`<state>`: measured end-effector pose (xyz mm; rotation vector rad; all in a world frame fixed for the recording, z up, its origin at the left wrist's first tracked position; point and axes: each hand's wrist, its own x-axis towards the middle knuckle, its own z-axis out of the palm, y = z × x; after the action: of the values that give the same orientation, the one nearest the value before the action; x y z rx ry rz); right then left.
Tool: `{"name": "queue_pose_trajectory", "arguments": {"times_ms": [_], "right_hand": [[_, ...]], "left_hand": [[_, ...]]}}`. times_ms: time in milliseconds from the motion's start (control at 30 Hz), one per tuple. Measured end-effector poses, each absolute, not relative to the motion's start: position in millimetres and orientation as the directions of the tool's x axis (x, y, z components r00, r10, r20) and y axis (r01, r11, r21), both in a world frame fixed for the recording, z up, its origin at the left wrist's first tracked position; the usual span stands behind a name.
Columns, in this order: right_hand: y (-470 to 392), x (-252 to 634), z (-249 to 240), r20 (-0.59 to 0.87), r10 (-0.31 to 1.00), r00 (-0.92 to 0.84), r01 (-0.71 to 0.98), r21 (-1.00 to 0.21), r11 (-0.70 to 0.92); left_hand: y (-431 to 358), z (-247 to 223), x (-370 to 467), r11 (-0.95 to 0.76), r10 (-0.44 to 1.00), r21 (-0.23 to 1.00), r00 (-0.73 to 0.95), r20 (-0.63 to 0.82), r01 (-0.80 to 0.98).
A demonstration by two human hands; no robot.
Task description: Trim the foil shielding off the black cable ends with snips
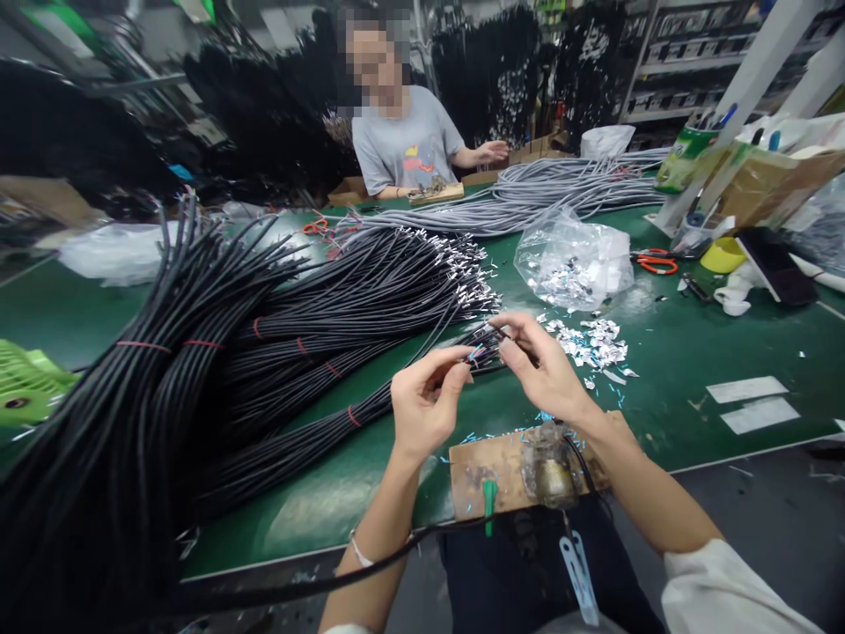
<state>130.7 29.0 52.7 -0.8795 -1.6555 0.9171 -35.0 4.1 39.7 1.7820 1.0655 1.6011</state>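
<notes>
Okay, so I'm looking down at a green counter [666, 379], with black cable bundles [356, 304] sprawling over its left and middle. A wooden block [488, 462] is sitting at the near edge. Just past that, my left hand [429, 401] is pinching some coloured wires [474, 354] and my right hand [545, 370] is pinching a dark cable [496, 329], both narrowing down right beside the bundles' pale ends.

Pale glare [323, 518] is patching the green table [687, 343] near its front edge; beyond it, the shelves [687, 75] are blurring in dimmer light, and mosaic blocks are covering a person's head [374, 57].
</notes>
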Motion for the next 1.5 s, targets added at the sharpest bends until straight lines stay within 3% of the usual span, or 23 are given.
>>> {"name": "queue_pose_trajectory", "arguments": {"times_ms": [200, 1000, 1233, 1400, 1500], "right_hand": [[26, 132, 56, 0.511, 0.798, -0.321, 0.157, -0.802, 0.577], [23, 131, 59, 0.520, 0.793, -0.317, 0.172, -0.791, 0.587], [22, 129, 59, 0.496, 0.829, -0.258, 0.227, -0.803, 0.551], [19, 125, 55, 0.539, 0.829, -0.147, 0.306, -0.773, 0.556], [17, 124, 53, 0.562, 0.816, -0.135, 0.339, -0.747, 0.571]], "left_hand": [[2, 42, -37, -0.589, 0.786, 0.768, -0.041, 0.616, 0.249], [1, 41, -34, -0.551, 0.802, 0.785, -0.079, 0.592, 0.283], [4, 38, -30, -0.580, 0.740, 0.702, -0.092, 0.666, 0.413], [8, 34, -30, -0.543, 0.678, 0.658, -0.190, 0.710, 0.521], [8, 33, -31, -0.561, 0.652, 0.580, -0.117, 0.749, 0.591]]}}
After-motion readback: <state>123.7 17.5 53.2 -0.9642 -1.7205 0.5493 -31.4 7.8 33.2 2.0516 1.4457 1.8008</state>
